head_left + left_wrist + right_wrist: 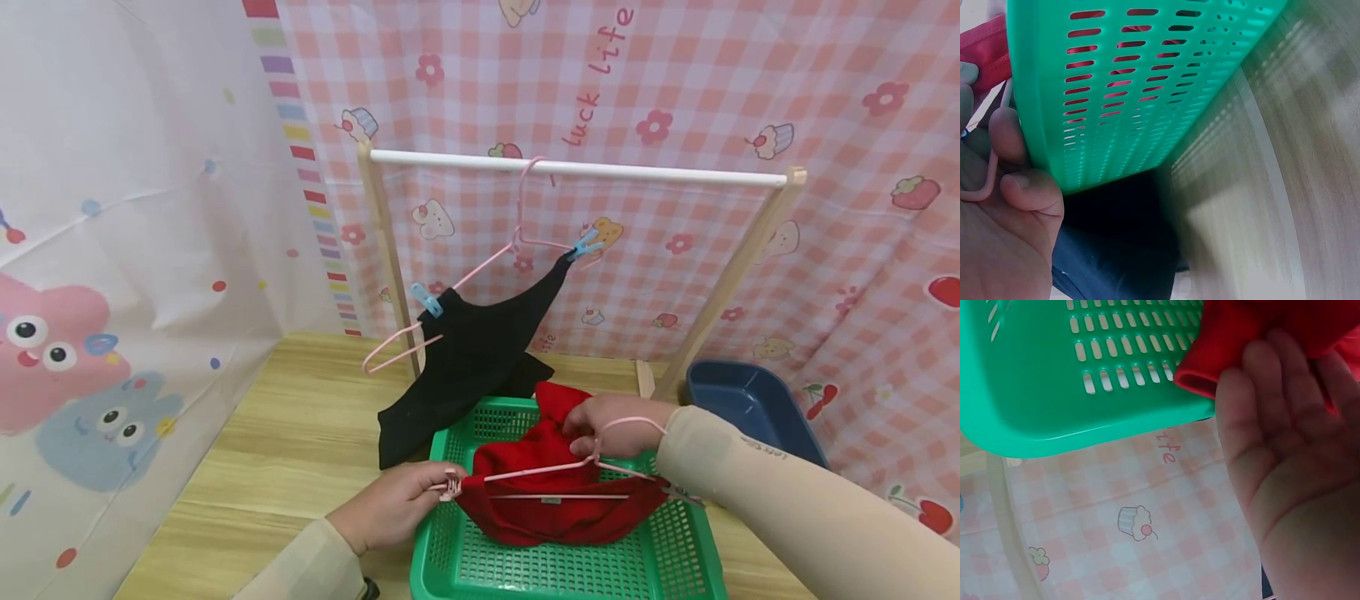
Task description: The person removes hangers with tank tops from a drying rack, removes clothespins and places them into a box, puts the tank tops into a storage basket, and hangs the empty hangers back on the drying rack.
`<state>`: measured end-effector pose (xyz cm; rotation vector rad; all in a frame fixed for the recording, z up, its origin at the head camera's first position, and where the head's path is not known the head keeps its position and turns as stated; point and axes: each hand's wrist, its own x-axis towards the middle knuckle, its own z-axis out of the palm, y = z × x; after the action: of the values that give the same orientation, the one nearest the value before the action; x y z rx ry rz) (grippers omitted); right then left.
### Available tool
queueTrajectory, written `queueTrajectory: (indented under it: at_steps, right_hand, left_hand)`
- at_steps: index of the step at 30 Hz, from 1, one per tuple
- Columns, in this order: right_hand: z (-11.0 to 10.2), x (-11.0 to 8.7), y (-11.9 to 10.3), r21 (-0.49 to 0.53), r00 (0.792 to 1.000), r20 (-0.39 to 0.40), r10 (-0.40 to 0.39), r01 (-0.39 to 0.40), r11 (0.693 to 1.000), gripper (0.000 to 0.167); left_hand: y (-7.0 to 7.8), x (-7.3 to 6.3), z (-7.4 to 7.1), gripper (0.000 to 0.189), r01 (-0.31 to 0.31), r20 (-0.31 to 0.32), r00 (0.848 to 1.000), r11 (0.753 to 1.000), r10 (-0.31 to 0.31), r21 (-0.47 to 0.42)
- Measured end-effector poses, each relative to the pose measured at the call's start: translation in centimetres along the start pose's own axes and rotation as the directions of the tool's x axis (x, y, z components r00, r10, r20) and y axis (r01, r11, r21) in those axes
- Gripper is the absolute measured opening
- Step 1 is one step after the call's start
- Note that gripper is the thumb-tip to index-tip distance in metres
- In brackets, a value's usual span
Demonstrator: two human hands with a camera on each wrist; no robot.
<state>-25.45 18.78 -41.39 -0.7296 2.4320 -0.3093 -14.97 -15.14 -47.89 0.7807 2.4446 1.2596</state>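
Observation:
In the head view, a red garment (pixel 525 454) hangs on a pink hanger (pixel 536 472) over a green basket (pixel 438 575). My left hand (pixel 393 504) grips the hanger's left end beside a pink clothespin (pixel 452 485); in the left wrist view, the fingers (pixel 1007 134) curl round the pink wire. A second clip (pixel 682 496) sits at the garment's right shoulder. My right hand (pixel 618 423) touches the red cloth behind the hanger's hook. Its fingers (pixel 1238 412) look nearly straight against the fabric in the right wrist view; the thumb is hidden there.
A black garment (pixel 480 342) hangs from another pink hanger with blue clothespins (pixel 426 300), on a white rod (pixel 675 172) between wooden posts. To the right, behind my forearm, stands a dark blue tray (pixel 738 396). The basket rests on a wood-grain tabletop (pixel 247 450).

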Motion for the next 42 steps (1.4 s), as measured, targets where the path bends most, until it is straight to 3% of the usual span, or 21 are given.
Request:
queueTrajectory:
  at_steps: [4,6,10,12,14,18,27,32,42]
  right_hand:
    - [-0.1,0.2,0.4,-0.006,0.994,-0.106,-0.023,0.023,1.000,0.011]
    - [-0.2,0.4,0.5,-0.030,0.983,-0.181,-0.030,0.025,0.999,0.014]
    - [-0.1,0.7,0.7,-0.071,0.965,-0.262,-0.006,-0.013,0.997,0.043]
    - [0.0,0.9,0.9,-0.101,0.968,-0.250,0.004,-0.030,0.994,0.063]
    - [0.2,1.1,1.1,-0.144,0.976,-0.218,-0.012,-0.020,0.989,0.073]
    - [0.3,1.7,1.5,-0.205,0.978,-0.197,-0.064,0.022,0.979,0.060]
    - [0.0,2.7,1.4,-0.235,0.947,-0.288,-0.145,0.077,0.969,0.030]
    - [-0.1,3.0,1.1,-0.257,0.937,-0.309,-0.166,0.086,0.963,0.026]
    - [-0.3,2.6,0.4,-0.266,0.960,-0.261,-0.103,0.031,0.964,0.024]
  left_hand:
    - [0.0,0.0,0.0,0.021,-0.003,-0.001,1.000,1.000,0.003,0.007]
    - [0.0,0.0,0.0,0.021,-0.003,-0.001,1.000,1.000,0.003,0.011]
    - [0.1,0.0,-0.1,0.021,0.004,0.000,1.000,1.000,-0.004,0.008]
    - [0.1,0.0,-0.1,0.021,0.008,0.002,1.000,1.000,-0.008,0.001]
    - [0.1,0.0,-0.1,0.021,0.012,0.004,1.000,1.000,-0.012,-0.003]
    - [0.1,0.1,-0.1,0.022,0.018,0.005,1.000,1.000,-0.018,-0.002]
    - [-0.2,0.1,0.0,0.022,0.004,0.002,1.000,1.000,-0.004,0.006]
    - [-0.2,0.0,0.0,0.022,-0.012,-0.004,1.000,1.000,0.012,0.022]
    - [-0.2,0.1,0.0,0.021,-0.007,0.001,1.000,1.000,0.007,0.014]
